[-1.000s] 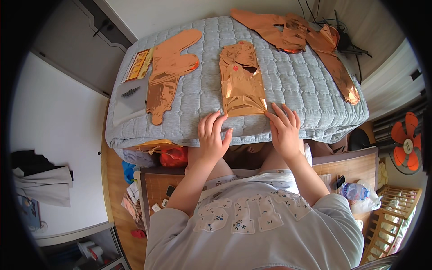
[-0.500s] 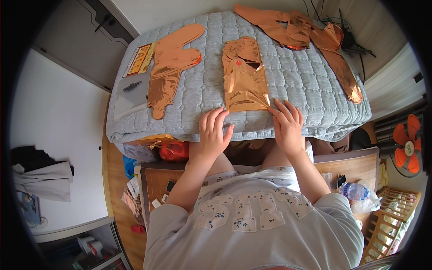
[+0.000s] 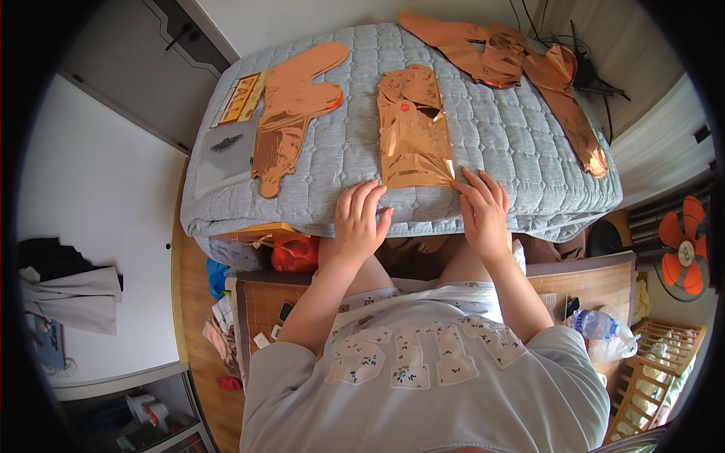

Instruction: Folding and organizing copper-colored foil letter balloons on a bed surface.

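A flat, partly folded copper foil balloon (image 3: 417, 143) with a small red round mark lies on the quilted grey mattress (image 3: 355, 98). At its near left corner rests my left hand (image 3: 361, 219), fingers outstretched, the fingertips at the foil's edge. My right hand (image 3: 483, 211) is by the near right corner, fingers spread, a fingertip touching the foil. Left of it lies another flat foil balloon (image 3: 283, 121), lobed in outline. A third long foil balloon (image 3: 563, 98) stretches across the far right of the bed.
Beside the left balloon lie a clear plastic sleeve (image 3: 226, 162) and a printed yellow-red card (image 3: 243, 98). Black cables (image 3: 589, 75) hang at the far right corner. An orange-bladed fan (image 3: 683, 249), a plastic bottle (image 3: 595, 325) and a wooden rack (image 3: 653, 370) stand to the right.
The view has shifted slightly, so the bed and balloons appear a little further right. Both hands keep their places at the foil's near corners.
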`<act>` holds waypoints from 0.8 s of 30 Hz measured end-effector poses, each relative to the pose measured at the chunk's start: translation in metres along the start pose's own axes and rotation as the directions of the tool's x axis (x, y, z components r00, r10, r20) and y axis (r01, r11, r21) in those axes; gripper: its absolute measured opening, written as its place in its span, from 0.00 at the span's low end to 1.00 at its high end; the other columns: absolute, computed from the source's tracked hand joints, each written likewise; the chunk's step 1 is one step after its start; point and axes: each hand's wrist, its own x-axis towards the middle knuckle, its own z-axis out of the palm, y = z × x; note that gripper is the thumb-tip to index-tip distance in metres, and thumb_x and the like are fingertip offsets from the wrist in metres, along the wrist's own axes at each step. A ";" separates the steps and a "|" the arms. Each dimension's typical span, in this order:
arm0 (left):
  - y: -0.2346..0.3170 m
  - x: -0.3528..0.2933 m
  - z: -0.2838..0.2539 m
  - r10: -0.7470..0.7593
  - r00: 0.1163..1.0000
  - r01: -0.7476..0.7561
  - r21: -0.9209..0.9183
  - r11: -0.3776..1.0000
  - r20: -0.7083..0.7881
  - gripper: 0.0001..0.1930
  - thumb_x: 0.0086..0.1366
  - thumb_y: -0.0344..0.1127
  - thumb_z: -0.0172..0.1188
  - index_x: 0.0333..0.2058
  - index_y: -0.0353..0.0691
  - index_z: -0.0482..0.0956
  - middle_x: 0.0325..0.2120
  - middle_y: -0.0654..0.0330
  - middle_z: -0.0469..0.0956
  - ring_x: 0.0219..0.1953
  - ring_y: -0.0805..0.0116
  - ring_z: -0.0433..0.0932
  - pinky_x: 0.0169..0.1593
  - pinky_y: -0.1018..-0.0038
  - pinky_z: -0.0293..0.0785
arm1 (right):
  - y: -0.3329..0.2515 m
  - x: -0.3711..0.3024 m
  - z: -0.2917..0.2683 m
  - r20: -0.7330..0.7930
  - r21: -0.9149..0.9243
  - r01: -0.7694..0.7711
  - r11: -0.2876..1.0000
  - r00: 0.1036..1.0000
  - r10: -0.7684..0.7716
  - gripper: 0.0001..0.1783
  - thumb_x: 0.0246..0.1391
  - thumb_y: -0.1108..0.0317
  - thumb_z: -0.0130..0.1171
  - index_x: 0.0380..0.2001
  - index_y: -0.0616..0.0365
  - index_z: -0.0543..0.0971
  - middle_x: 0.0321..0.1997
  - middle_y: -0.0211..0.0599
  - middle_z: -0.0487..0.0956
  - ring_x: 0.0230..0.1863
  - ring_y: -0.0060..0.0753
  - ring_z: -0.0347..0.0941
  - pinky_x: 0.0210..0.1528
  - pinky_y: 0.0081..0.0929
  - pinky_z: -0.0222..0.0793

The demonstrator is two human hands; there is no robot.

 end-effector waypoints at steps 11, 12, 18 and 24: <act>0.002 0.002 0.000 -0.068 0.997 0.070 -0.061 0.996 0.033 0.23 0.61 0.36 0.65 0.54 0.39 0.73 0.56 0.53 0.73 0.59 0.50 0.69 0.65 0.55 0.61 | 0.004 -0.001 -0.002 0.033 -0.026 0.008 1.000 0.999 -0.007 0.16 0.62 0.64 0.60 0.53 0.50 0.81 0.67 0.34 0.75 0.70 0.49 0.65 0.73 0.51 0.50; 0.002 0.002 0.000 -0.066 0.997 0.069 -0.063 0.996 0.039 0.23 0.61 0.36 0.65 0.54 0.39 0.73 0.56 0.53 0.73 0.59 0.50 0.69 0.65 0.55 0.61 | 0.004 -0.002 -0.002 0.037 -0.024 0.009 1.000 0.999 -0.008 0.16 0.62 0.64 0.60 0.53 0.50 0.81 0.68 0.34 0.75 0.70 0.49 0.65 0.73 0.51 0.50; 0.004 0.003 -0.001 -0.070 0.997 0.072 -0.081 0.994 0.034 0.23 0.61 0.37 0.64 0.54 0.38 0.74 0.56 0.53 0.73 0.59 0.50 0.69 0.65 0.55 0.60 | 0.006 -0.002 -0.002 0.033 -0.020 0.017 1.000 0.999 -0.016 0.18 0.61 0.64 0.61 0.54 0.50 0.80 0.68 0.33 0.74 0.70 0.49 0.64 0.73 0.51 0.49; 0.001 0.005 -0.008 -0.102 0.993 0.109 -0.156 0.982 0.052 0.21 0.63 0.36 0.63 0.54 0.38 0.75 0.56 0.52 0.74 0.58 0.50 0.70 0.65 0.56 0.60 | 0.008 -0.004 0.001 0.034 -0.033 0.044 0.998 0.998 -0.043 0.19 0.60 0.63 0.62 0.55 0.51 0.79 0.69 0.36 0.74 0.71 0.50 0.64 0.73 0.52 0.49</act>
